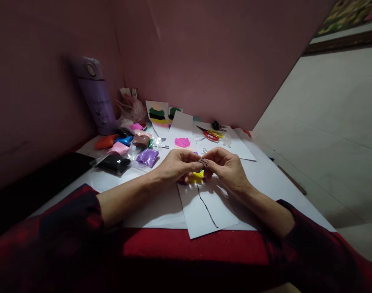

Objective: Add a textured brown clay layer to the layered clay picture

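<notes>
A small lump of brown modelling clay is pinched between the fingertips of both hands. My left hand grips its left side with thumb and forefinger, and my right hand holds the other side. Beneath them lies a white sheet of paper with a wavy black line running down toward its lower right. Yellow clay shows on the sheet between the hands, with bits of purple and green beside it. Farther up, a round pink textured clay patch is visible. My hands hide the middle of the picture.
Several clay packets, including purple and black, lie at the left. A purple bottle stands behind them. Red-handled scissors rest on paper at the back right. Picture cards lean against the pink wall.
</notes>
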`<act>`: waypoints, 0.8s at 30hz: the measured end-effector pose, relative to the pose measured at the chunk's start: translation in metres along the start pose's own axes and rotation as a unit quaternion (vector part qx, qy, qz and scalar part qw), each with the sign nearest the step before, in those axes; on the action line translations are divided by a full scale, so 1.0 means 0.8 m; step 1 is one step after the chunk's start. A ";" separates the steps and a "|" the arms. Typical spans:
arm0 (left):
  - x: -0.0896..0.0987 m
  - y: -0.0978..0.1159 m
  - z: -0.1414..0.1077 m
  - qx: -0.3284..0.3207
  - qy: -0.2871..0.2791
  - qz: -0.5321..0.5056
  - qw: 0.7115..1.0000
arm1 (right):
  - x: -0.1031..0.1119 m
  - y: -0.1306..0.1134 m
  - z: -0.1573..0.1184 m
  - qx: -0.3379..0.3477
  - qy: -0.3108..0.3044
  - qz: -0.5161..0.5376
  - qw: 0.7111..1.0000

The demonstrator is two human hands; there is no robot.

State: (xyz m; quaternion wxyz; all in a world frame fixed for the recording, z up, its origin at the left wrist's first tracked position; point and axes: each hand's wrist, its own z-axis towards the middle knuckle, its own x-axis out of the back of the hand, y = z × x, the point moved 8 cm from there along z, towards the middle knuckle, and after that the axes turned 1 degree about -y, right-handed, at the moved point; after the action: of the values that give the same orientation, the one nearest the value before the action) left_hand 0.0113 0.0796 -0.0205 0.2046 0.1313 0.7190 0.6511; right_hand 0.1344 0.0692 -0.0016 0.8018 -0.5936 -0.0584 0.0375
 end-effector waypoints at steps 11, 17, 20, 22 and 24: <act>0.004 0.014 -0.003 -0.043 0.019 0.006 0.999 | -0.012 -0.002 -0.004 0.023 -0.052 0.010 0.998; 0.013 0.036 -0.009 -0.097 0.054 0.026 0.993 | -0.003 -0.010 -0.002 0.020 -0.028 0.018 0.999; 0.042 0.050 -0.009 -0.144 0.156 0.080 0.974 | 0.002 -0.006 -0.001 -0.008 -0.013 0.037 0.999; 0.063 0.057 -0.010 -0.169 0.219 0.091 0.957 | 0.003 -0.003 0.000 -0.017 -0.004 0.062 0.998; 0.084 0.068 -0.012 -0.192 0.269 0.095 0.939 | 0.004 0.000 0.001 -0.023 0.001 0.083 0.996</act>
State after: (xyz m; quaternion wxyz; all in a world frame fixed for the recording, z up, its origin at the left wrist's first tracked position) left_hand -0.0561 0.1083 0.0254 -0.0377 -0.0234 0.5925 0.8044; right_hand 0.1378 0.0702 -0.0011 0.7822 -0.6146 -0.0088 0.1022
